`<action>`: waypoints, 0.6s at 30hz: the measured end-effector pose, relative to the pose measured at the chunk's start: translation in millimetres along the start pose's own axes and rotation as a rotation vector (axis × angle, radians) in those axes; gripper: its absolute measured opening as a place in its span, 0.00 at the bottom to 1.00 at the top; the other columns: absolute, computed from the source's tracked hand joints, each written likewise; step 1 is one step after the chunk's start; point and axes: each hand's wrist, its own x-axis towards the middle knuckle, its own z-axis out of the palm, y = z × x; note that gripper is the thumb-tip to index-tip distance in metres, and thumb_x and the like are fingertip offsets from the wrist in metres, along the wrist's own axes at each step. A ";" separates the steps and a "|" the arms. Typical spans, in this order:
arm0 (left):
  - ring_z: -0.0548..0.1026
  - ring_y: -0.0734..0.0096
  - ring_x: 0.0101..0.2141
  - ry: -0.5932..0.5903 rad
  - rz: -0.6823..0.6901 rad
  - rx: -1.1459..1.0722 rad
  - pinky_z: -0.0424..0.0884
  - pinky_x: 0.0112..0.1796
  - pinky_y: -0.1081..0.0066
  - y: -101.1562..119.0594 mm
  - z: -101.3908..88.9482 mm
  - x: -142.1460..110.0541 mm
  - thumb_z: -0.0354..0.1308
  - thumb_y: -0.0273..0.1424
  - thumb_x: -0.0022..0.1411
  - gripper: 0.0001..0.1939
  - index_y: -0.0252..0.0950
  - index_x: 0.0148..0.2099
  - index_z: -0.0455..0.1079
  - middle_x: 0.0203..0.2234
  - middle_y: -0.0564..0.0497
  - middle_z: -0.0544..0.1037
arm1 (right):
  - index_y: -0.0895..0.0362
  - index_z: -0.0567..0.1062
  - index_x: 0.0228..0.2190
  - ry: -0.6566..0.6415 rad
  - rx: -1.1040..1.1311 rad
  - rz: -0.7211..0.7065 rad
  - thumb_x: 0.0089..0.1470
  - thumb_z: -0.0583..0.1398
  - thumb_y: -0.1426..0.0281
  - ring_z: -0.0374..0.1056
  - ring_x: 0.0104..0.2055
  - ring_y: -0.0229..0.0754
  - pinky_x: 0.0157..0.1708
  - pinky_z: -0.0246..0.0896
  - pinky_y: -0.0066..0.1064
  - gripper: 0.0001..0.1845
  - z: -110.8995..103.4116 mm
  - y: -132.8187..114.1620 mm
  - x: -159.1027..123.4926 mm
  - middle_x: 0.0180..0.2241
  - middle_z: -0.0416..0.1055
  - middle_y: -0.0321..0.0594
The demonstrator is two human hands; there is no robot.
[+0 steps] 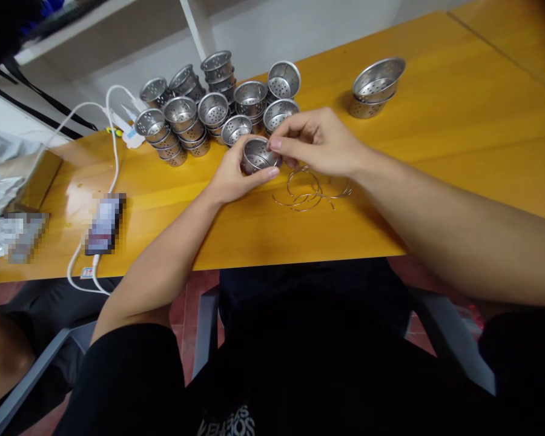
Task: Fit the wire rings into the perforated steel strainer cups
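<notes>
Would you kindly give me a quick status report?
Left hand holding perforated metal cup. Right hand at its rim, grip unclear. Curved wires on table nearby.

Wide gap right of cup stacks (180, 115)

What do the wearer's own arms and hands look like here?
The left hand and right hand are ungloved, with no watch or band in view. Both forearms are bare. The left arm has a short black sleeve; the right sleeve's edge isn't clear.
</notes>
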 end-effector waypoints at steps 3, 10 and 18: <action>0.91 0.47 0.60 -0.008 -0.032 -0.040 0.88 0.70 0.41 -0.4 -3.0 0.0 0.74 0.83 0.66 0.53 0.48 0.72 0.78 0.59 0.46 0.89 | 0.41 0.86 0.39 -0.103 0.088 -0.060 0.54 0.85 0.23 0.80 0.41 0.55 0.42 0.83 0.50 0.40 -4.1 -4.7 -2.1 0.39 0.85 0.39; 0.89 0.41 0.67 -0.047 0.027 0.048 0.84 0.75 0.39 -7.7 -1.3 -1.0 0.78 0.82 0.62 0.61 0.46 0.79 0.73 0.65 0.42 0.86 | 0.43 0.81 0.36 -0.039 0.055 -0.021 0.54 0.87 0.28 0.78 0.42 0.56 0.41 0.80 0.49 0.39 1.2 -1.1 -0.4 0.37 0.82 0.39; 0.89 0.42 0.66 -0.029 -0.016 0.036 0.83 0.76 0.39 1.1 -0.7 0.6 0.78 0.82 0.63 0.59 0.45 0.75 0.74 0.65 0.42 0.88 | 0.41 0.80 0.37 -0.008 -0.041 0.022 0.54 0.83 0.22 0.80 0.46 0.61 0.42 0.80 0.52 0.40 5.2 3.1 -0.5 0.38 0.84 0.40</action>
